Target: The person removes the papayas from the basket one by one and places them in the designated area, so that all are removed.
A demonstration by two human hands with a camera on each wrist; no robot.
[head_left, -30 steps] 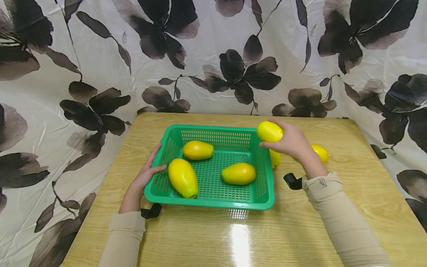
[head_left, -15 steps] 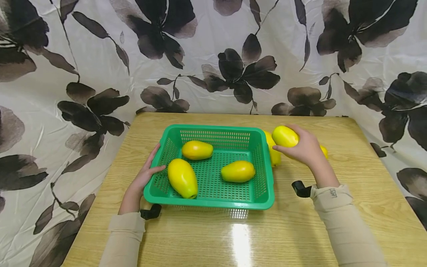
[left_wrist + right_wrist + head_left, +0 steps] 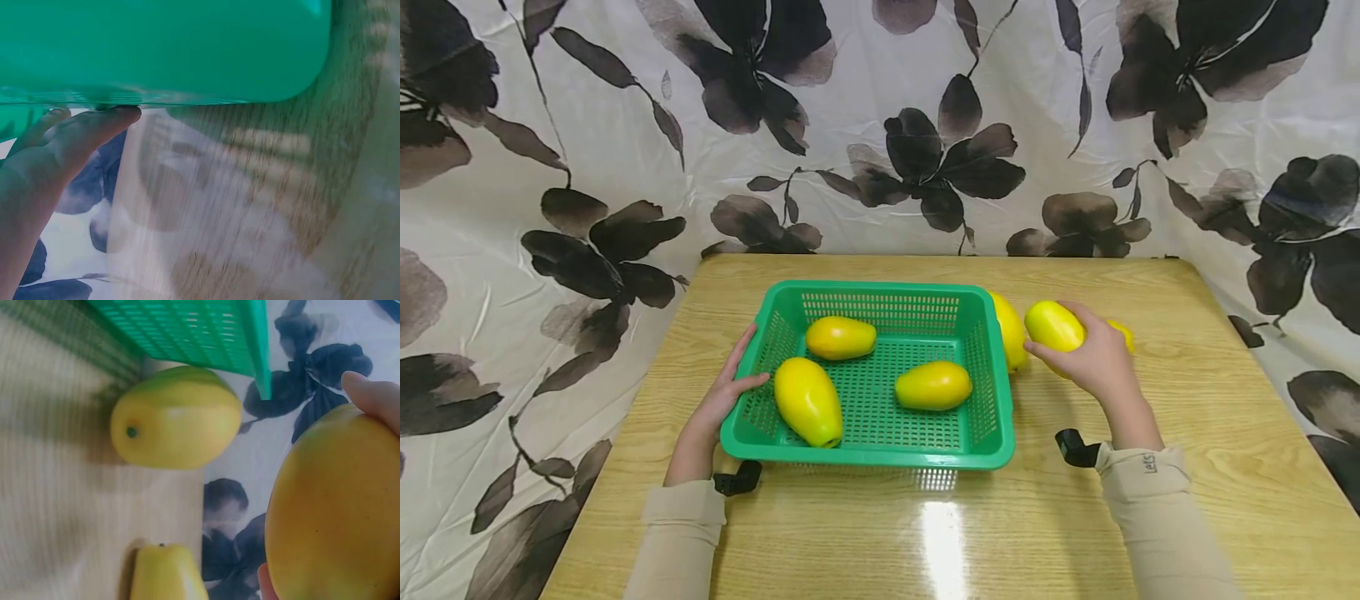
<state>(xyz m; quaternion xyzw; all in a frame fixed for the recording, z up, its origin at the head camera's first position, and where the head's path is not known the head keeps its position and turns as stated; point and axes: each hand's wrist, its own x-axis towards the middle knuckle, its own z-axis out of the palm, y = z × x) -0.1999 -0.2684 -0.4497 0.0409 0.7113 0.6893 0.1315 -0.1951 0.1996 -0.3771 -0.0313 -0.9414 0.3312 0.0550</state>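
Observation:
My right hand [image 3: 1101, 354] grips a yellow papaya [image 3: 1055, 326] to the right of the green basket [image 3: 868, 457]. In the right wrist view the held papaya [image 3: 340, 506] fills the right side, with a fingertip at its upper end. My left hand [image 3: 718, 400] rests against the basket's left side, fingers straight along the outside and thumb over the rim. Its straight fingers [image 3: 94, 132] touch the basket in the left wrist view. Inside the basket lie three papayas: one at the back [image 3: 841, 338], one front left [image 3: 808, 402] and one at the right [image 3: 933, 386].
Another papaya [image 3: 1011, 332] lies just outside the basket's right wall, partly hidden by it. A further papaya [image 3: 1122, 333] shows behind the right hand. All stand on a wooden table [image 3: 850, 533], with a floral cloth [image 3: 865, 125] hanging behind its back edge.
My right hand has carried its papaya right and nearer, away from the basket's back right corner. The papaya outside the right wall shows more. My left hand stays at the basket.

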